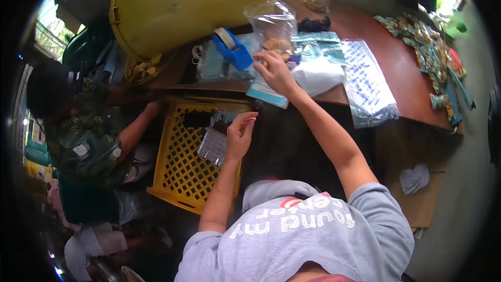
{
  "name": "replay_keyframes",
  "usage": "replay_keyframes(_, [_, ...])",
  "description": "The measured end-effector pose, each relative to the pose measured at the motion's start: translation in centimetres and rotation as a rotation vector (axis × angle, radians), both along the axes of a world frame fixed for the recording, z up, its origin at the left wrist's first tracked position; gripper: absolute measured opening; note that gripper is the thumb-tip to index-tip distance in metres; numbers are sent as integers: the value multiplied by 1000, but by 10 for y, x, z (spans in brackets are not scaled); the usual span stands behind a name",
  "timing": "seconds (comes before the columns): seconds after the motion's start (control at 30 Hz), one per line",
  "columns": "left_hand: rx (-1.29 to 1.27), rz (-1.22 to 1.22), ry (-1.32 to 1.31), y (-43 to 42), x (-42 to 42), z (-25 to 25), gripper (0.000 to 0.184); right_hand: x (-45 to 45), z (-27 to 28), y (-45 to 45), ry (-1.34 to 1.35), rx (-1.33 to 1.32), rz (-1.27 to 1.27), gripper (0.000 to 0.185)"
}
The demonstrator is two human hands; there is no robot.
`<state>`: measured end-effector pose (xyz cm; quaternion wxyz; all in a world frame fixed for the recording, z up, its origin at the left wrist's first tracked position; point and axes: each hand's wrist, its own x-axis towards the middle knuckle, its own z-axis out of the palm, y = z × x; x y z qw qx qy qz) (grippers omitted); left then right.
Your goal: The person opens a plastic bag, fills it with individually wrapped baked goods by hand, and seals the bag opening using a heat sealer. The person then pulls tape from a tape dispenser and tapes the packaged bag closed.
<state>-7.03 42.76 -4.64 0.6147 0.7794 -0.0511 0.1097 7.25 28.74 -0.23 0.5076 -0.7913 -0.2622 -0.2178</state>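
Note:
My right hand (275, 74) reaches over the table's near edge, fingers bent inward at the lower front of a clear plastic bag (271, 21). Brownish pieces (279, 47) sit low in that bag. A small yellowish spot shows between these fingers, too small to name. Just left of the hand stands a blue tape dispenser (237, 55) with a tape roll. My left hand (241, 133) is held above the right side of a yellow crate (175, 175), its fingers loosely curled and nothing visible in them. Inside the crate lies a silvery packet (213, 146).
A large yellow barrel (193, 8) lies across the back left. Printed plastic sheets (368, 81) and a white bundle (318, 75) are on the table (412, 83). Shiny wrappers (417, 44) lie along the right. Another person (88, 130) works at the left, an arm by the crate.

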Motion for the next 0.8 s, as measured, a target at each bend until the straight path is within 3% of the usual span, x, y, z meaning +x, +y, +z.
replay_keyframes(0.07, [-35,16,3,11,7,5,16,45,-2,35,45,2,13,27])
replay_keyframes(0.13, [-72,19,8,17,11,10,17,76,-7,58,218,-187,-189,41])
replay_keyframes(0.17, [-83,10,29,19,13,13,16,91,-9,64,214,-190,-183,41])
replay_keyframes(0.23, [-96,6,50,19,17,15,16,116,-14,75,482,-447,-211,44])
replay_keyframes(0.37, [-153,3,34,16,34,14,16,155,-34,78,718,-309,-60,40])
replay_keyframes(0.57, [-360,-75,95,11,90,-2,18,95,35,45,631,-114,125,35])
replay_keyframes(0.63, [-417,-65,153,10,110,0,20,58,43,16,512,-48,175,33])
replay_keyframes(0.7, [-615,4,254,6,128,6,25,9,57,-20,558,-63,242,32])
replay_keyframes(0.77, [-638,39,276,4,141,3,28,-43,45,-54,395,111,230,24])
replay_keyframes(0.8, [-661,74,298,3,147,1,32,-70,49,-75,491,111,283,20])
